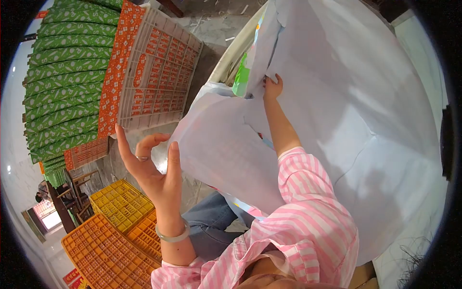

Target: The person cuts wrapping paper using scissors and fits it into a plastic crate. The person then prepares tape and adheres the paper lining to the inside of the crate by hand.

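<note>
A large sheet of white material (322,120), creased and folded, spreads across the middle and right. My right hand (273,87) reaches out over it, its fingers curled at a folded edge beside a bright green patch (242,77). My left hand (154,166) is raised at the sheet's left edge, fingers apart and holding nothing, with a ring on one finger and a bangle on the wrist. Whether its fingertips touch the sheet I cannot tell.
A white plastic crate (161,70) with orange patterned lining stands at the upper left, beside stacked green patterned pieces (72,72). Yellow (121,204) and orange crates (108,253) are at the lower left. A person (42,191) shows far off at the left.
</note>
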Available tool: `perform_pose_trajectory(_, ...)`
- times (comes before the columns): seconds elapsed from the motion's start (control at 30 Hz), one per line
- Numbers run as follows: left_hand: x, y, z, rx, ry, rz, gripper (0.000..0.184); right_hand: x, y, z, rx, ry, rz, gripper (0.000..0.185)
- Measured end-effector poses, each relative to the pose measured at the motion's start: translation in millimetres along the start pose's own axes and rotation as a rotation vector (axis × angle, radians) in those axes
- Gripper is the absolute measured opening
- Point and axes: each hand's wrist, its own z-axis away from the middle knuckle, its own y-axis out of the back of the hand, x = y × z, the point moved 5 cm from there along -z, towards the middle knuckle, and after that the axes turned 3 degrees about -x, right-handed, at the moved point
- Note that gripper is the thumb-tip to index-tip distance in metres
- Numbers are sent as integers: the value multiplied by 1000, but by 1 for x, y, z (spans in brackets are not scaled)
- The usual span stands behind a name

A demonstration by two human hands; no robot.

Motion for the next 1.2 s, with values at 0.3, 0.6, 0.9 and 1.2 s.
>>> perform_pose_trajectory(0.3,3,-3,1,-8,18,21,83,-20,9,-14,-148,-111,-200,39)
perform_pose_trajectory(0.6,4,-2,2,-2,4,21,82,2,0,-20,-146,-234,-393,17)
perform_pose_trajectory(0.9,1,5,2,19,5,15,82,-7,-2,-31,-215,-106,67,16)
perform_pose_trajectory(1.2,0,8,4,24,23,34,83,-30,3,-26,-247,42,366,14)
